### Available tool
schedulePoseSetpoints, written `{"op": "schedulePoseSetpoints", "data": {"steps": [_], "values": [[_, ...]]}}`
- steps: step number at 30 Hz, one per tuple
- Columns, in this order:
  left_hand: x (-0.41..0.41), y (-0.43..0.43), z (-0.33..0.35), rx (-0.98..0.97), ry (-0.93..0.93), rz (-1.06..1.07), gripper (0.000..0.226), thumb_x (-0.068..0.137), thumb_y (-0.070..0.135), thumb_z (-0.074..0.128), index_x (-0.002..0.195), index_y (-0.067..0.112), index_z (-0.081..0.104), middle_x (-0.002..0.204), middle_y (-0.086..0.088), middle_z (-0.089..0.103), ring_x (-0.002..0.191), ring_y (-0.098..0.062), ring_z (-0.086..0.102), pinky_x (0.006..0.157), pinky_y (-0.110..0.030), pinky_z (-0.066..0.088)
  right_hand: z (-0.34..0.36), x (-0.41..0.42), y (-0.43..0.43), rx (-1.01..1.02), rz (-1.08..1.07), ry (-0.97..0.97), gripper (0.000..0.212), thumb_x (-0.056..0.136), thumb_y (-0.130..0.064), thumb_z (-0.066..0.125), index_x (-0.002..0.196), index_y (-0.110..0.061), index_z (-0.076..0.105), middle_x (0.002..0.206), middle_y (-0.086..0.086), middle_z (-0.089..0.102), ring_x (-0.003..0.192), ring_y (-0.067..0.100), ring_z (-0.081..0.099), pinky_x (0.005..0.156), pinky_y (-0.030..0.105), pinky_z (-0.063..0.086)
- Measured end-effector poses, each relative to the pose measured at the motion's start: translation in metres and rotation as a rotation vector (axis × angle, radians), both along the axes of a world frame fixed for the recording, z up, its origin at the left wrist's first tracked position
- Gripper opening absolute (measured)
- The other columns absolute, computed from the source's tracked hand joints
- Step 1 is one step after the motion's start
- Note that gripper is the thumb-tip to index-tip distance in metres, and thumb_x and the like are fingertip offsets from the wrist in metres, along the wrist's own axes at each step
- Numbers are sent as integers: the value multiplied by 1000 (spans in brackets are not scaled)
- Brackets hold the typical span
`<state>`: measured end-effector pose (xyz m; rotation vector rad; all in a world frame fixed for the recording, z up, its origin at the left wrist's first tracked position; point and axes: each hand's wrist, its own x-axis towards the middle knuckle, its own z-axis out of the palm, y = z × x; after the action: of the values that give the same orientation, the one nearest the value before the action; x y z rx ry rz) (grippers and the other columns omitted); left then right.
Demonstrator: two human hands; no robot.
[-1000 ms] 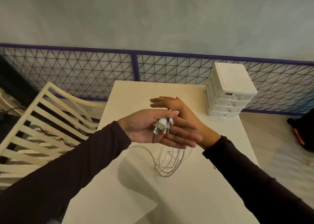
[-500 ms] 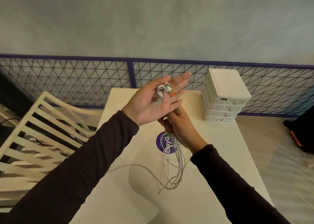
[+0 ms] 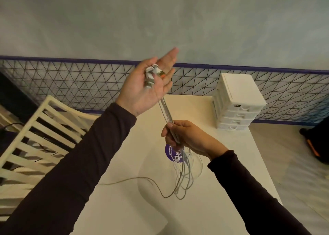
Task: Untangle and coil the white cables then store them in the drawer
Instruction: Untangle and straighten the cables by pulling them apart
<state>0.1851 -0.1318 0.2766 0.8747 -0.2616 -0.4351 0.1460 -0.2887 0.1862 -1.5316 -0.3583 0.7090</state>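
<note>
White cables (image 3: 166, 113) stretched tight between your two hands, up off the table (image 3: 124, 208)

Your left hand (image 3: 146, 88) is up high, palm toward you and fingers pretty much straight. The plugs (image 3: 151, 73) sit bunched on it right by your thumb, though I honestly can't tell if the thumb is pressing them. From the little-finger edge of that hand the bundle runs down in a straight line into your right hand (image 3: 188, 136), which has its fingers curled round the strands in a proper fist grip. Below that fist the loose ends hang in messy loops onto the tabletop, with one strand trailing off toward your left sleeve. A purple sticker (image 3: 170, 152) peeks out just under the right hand. The white drawer unit (image 3: 238, 102) sits well off past your right wrist, all its drawers closed.
</note>
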Motion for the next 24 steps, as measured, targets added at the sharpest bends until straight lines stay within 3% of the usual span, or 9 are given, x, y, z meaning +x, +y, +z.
{"op": "schedulePoseSetpoints", "data": {"steps": [3, 6, 9, 11, 14, 16, 19, 21, 24], "values": [[9, 9, 3, 39, -5, 56, 49, 84, 32, 39, 130, 22, 51, 151, 9, 35, 139, -9, 25, 112, -29, 15, -3, -3, -2, -13, -33, -8, 39, 103, -25, 32, 80, -11, 60, 58, 6, 37, 48, 14, 27, 40, 19, 27], [19, 22, 8, -7, -32, 142, 39, 77, 29, 54, 112, 21, 69, 132, 11, 50, 101, -5, 32, 89, -28, 26, -8, -6, -10, -76, -31, -29, 41, 101, -33, 35, 78, -13, 62, 53, 1, 39, 46, 14, 27, 41, 21, 24], [27, 40, 17, 31, -95, 220, 41, 79, 34, 46, 112, 25, 69, 125, 8, 28, 85, -10, 32, 79, -28, 26, -14, -14, -20, -8, 5, 49, 39, 100, -34, 35, 85, -11, 61, 50, -2, 36, 46, 15, 21, 42, 23, 20], [25, 40, 15, 94, -129, 233, 44, 82, 35, 44, 119, 25, 64, 119, 10, 35, 93, -4, 36, 83, -28, 28, -14, -15, -26, 4, -21, 50, 32, 101, -32, 35, 92, -13, 59, 50, -4, 34, 44, 12, 21, 41, 20, 22], [17, 31, 6, 204, -188, 297, 35, 94, 23, 32, 114, 25, 61, 136, 11, 49, 139, 0, 23, 112, -29, 16, -11, -12, -32, -34, -109, 2, 22, 99, -30, 40, 91, -15, 55, 50, -6, 39, 42, 7, 30, 40, 15, 29], [8, 24, 4, 504, -359, 282, 37, 96, 23, 28, 122, 29, 54, 157, 6, 21, 145, -6, 8, 115, -29, 7, -7, -12, -36, -175, -154, -96, 27, 99, -30, 42, 80, -16, 54, 51, -8, 43, 43, 7, 32, 41, 17, 29], [-4, 9, -6, 1226, -712, 82, 45, 101, 16, 26, 144, 31, 25, 158, 4, -16, 143, -18, -23, 110, -36, -19, -2, -13, -39, -342, -156, -131, 35, 98, -30, 47, 67, -14, 51, 50, -8, 41, 41, 8, 27, 39, 18, 25], [-14, -5, -17, 1481, -901, -71, 54, 100, 11, 31, 145, 38, 15, 155, 5, -23, 136, -18, -33, 100, -36, -34, 2, -15, -40, -433, -150, -123, 38, 96, -30, 50, 61, -14, 53, 48, -8, 42, 37, 6, 28, 37, 16, 25], [-29, -16, -31, 1708, -1064, -261, 62, 95, 18, 33, 145, 45, 10, 154, 7, -24, 136, -19, -36, 101, -44, -35, 7, -15, -41, -565, -172, -163, 40, 96, -29, 51, 58, -14, 53, 38, -7, 44, 29, 3, 33, 34, 10, 26]]}}
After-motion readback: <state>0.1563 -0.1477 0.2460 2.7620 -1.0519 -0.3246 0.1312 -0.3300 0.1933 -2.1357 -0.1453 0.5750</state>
